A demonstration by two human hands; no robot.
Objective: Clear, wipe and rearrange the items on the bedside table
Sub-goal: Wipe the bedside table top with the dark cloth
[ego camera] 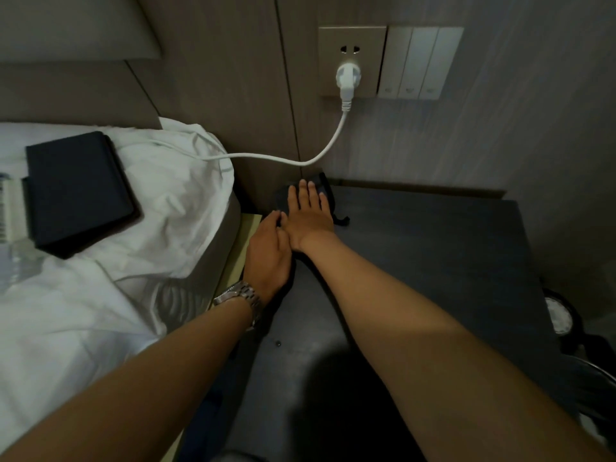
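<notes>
The right hand [308, 215] lies flat on a dark cloth [328, 191] at the far left corner of the dark table [433, 248], about 11 o'clock on its top. Its fingers [303, 191] are straight and pressing down, not gripping. The left hand [268, 255] rests at the left edge, at 9 o'clock, fingers loosely bent; I cannot tell if it holds the cloth.

This looks like the wiping step. To do it well, keep the palm flat and slide in long rows toward 3 o'clock. Mind the white cable [266, 157] hanging from the wall plug [347, 76]. The black book [78, 191] sits on the bed [100, 295], well apart, waiting to go back.
</notes>
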